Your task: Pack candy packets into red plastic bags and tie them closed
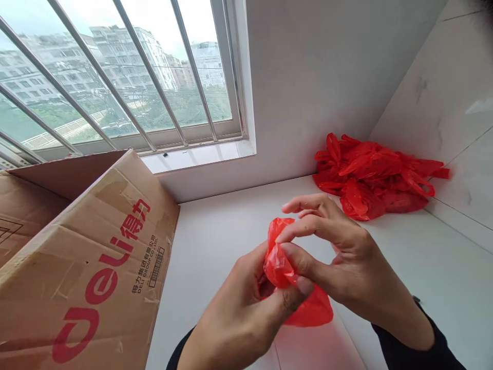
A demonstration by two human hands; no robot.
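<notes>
Landmark: the cardboard box (115,267), standing on the white surface (215,226).

Thing in hand: one red plastic bag (278,264), bunched up, held above the surface to the right of the box and well apart from it. A loose, sheer part hangs below the hands.

Left hand (250,308), the nearer of the two to the box: fingers curled round the bunched film, thumb pressing on its near side. Right hand (342,252), on the far side of the bag from the box: thumb and index tip pinch the upper folds; the other fingers are lifted and bent, clear of the film.

Farther right of the box, against the wall, lies a heap of red bags (377,174), crumpled together, some handle loops showing. Neither hand touches it.

Handling (judgement): very light, limp, probably slick; thin film likely to tear if stretched at one point. Best hold: the gathered, thicker folds, with broad thumb pressure; the loose sheer part gives a poor grip.
</notes>
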